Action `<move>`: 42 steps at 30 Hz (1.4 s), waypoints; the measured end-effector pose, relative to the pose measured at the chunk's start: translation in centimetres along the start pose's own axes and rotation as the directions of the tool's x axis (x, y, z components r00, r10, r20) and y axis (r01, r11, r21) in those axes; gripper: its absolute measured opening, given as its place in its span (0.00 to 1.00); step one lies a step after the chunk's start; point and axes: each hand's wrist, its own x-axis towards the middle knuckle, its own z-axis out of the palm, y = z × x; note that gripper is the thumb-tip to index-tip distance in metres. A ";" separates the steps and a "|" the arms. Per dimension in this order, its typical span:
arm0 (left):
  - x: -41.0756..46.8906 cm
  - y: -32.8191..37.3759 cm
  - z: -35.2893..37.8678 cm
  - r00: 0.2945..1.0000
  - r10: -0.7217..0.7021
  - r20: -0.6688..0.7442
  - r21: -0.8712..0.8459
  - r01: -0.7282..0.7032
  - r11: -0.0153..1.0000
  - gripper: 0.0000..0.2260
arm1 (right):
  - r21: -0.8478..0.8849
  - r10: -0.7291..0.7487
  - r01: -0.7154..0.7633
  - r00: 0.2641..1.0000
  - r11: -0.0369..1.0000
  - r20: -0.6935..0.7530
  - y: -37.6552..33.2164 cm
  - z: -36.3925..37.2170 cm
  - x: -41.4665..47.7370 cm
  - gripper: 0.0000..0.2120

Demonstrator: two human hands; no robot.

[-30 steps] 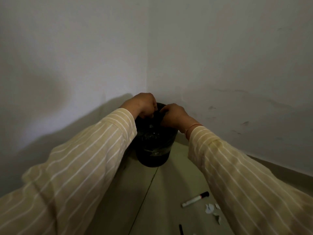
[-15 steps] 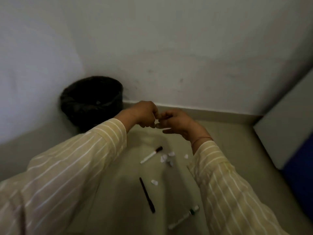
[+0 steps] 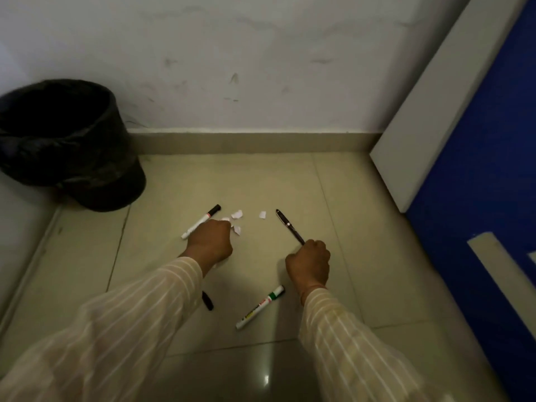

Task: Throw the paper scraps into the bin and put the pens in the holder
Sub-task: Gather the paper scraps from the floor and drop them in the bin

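Observation:
The black bin (image 3: 66,140) with a dark liner stands in the left corner. Small white paper scraps (image 3: 237,214) lie on the floor tiles. My left hand (image 3: 210,242) rests among them, fingers curled shut on a scrap at its fingertips. My right hand (image 3: 309,264) is shut on the lower end of a dark pen (image 3: 288,226) that points away from me. A white marker with a black cap (image 3: 201,221) lies just left of my left hand. Between my arms lies a green-capped marker (image 3: 260,306). A black pen (image 3: 207,300) is partly hidden under my left sleeve. No pen holder shows.
A white wall with a beige skirting (image 3: 246,142) closes the far side. On the right stands a white panel (image 3: 429,111) against a blue surface (image 3: 493,169). A side wall (image 3: 17,227) runs along the left, behind the bin.
My hands left the bin's rim and came down to the floor. The view swung right and down. The right hand has taken hold of the dark pen; the left hand closed at the scraps.

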 end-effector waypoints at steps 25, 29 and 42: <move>2.4 -2.9 2.9 0.999 -0.053 -0.011 -0.266 0.049 0.963 0.33 | -0.028 -0.442 0.488 0.812 0.873 0.382 -10.6 4.7 6.6 0.25; 2.8 -3.7 2.9 0.999 -0.003 0.051 -0.264 0.017 0.965 0.37 | 0.055 -0.546 0.590 0.704 0.806 0.454 -10.7 5.7 5.7 0.22; 4.1 -3.2 2.9 0.997 0.044 -0.062 -0.281 -0.059 0.958 0.30 | -0.263 -0.515 0.714 0.667 0.649 0.539 -12.9 6.1 6.2 0.38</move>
